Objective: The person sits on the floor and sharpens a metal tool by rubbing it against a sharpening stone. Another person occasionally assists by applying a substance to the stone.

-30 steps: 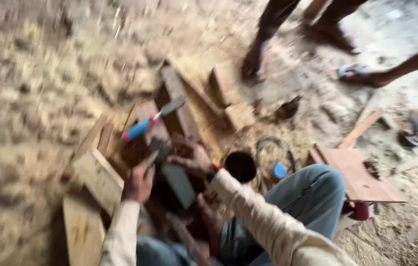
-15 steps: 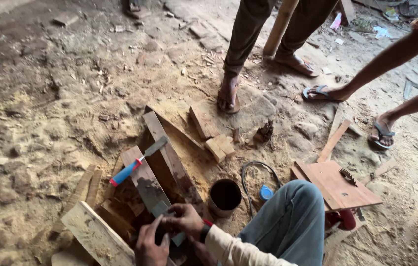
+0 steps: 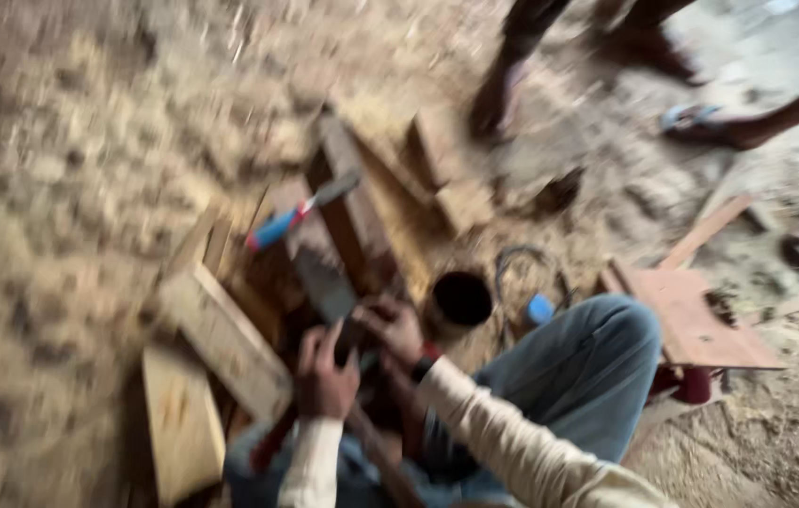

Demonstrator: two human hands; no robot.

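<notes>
Steel-grey and flat, the broad metal blade (image 3: 324, 282) lies tilted across the wood in front of my knees, and both my hands meet at its near end. My left hand (image 3: 324, 374) is curled around the dark handle end just below the blade, fingers wrapped and thumb up; my right hand (image 3: 392, 327) presses beside it with fingers bent onto the same spot. The view is blurred, so I cannot tell how firmly either one grips.

As for progress, I judge the work to be in its middle: several pale sawn wooden planks (image 3: 221, 339) lie cut and loose to my left, a dark upright wooden block (image 3: 348, 212) stands just beyond the blade, and nothing looks joined or finished. A chisel with a blue and red handle (image 3: 296, 214) rests across the wood, untouched by either hand.

A dark round tin (image 3: 461, 299) sits just right of my hands, near a coil of cable (image 3: 523, 259) and my blue trouser knee (image 3: 587, 367). A reddish flat board (image 3: 691, 315) lies further right.

Everything sits on an earthen floor thick with sawdust and shavings (image 3: 70, 188). At the far edge stand other people's bare and sandalled feet (image 3: 498, 103).
</notes>
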